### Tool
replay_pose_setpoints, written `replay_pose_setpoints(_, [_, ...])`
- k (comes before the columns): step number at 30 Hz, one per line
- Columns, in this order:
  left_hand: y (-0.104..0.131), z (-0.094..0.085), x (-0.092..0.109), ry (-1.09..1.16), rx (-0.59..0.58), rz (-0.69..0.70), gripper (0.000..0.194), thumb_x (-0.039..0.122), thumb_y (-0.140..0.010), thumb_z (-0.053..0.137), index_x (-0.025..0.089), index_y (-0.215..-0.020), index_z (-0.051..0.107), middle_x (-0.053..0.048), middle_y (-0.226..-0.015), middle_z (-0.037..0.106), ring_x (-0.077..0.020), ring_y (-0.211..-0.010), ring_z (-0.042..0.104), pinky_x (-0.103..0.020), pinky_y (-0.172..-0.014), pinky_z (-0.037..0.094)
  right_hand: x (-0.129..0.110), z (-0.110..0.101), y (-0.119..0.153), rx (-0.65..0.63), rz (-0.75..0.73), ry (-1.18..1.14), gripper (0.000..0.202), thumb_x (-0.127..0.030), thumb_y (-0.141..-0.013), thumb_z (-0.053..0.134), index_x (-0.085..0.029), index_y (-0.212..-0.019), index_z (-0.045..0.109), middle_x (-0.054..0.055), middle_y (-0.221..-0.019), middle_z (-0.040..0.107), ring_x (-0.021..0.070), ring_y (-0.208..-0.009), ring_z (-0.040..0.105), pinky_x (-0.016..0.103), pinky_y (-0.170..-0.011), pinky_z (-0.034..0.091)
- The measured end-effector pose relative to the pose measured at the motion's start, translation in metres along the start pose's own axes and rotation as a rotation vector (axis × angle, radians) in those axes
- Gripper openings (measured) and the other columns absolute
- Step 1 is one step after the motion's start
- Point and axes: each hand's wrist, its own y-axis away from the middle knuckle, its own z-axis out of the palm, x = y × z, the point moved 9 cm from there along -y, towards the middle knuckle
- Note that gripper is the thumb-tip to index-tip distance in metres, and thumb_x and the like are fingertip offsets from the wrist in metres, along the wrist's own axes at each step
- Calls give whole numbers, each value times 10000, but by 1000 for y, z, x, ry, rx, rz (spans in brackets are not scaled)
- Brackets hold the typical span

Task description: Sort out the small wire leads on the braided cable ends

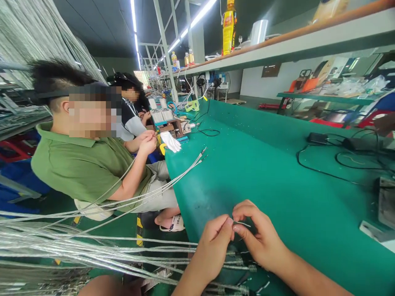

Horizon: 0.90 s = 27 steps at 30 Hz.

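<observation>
Over the near edge of the green table, both of my hands meet at a thin pale wire (242,223). My left hand (213,243) is closed, thumb against its fingers, pinching the wire. The thumb and forefinger of my right hand (261,238) curl around the same spot and appear to pinch it too. The wire's free end sticks out to the right between those fingers. Below my hands lie several braided silver cables (166,249), their ends with dark sleeves partly hidden behind my hands and wrists.
A co-worker in a green shirt (83,168) sits on the left, holding a cable. A few cables (185,170) reach over the table edge (247,164). White gloves (170,142) lie by a bench device (174,125). Black cords and an adapter (317,138) are at right; a shelf (277,43) runs above.
</observation>
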Motion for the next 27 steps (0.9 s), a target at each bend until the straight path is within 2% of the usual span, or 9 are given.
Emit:
replay_pose_setpoints(6, [1,5,2,77,-50,-16,451,489,-1004,397,179,-678,424,53,-627,260,-108,-599,248,-279,-568,162,5,2,-2,-36,49,-33,89,-214,-970,497,-258,-1021,555,42,-910,598,197,-814,566,354,-729,468])
replay_pose_setpoints(12, [1,6,5,64,-96,9,462,488,-999,404,176,-660,426,50,-617,269,-111,-598,245,-284,-569,151,9,10,2,-69,128,-162,82,-222,-1010,402,-252,-970,468,34,-919,571,169,-743,562,343,-690,467])
replay_pose_setpoints(19, [1,1,-3,90,-52,-19,463,528,-974,434,180,-669,417,60,-607,269,-100,-566,204,-279,-555,140,16,4,2,58,150,-225,130,-234,-999,415,-268,-899,340,3,-857,493,177,-784,492,324,-684,431])
replay_pose_setpoints(27, [1,-1,-10,154,-16,-19,467,524,-979,438,177,-667,424,71,-582,240,-90,-544,188,-270,-535,134,21,-5,-2,135,169,-275,172,-215,-983,455,-273,-889,323,-19,-826,462,167,-761,447,299,-679,376])
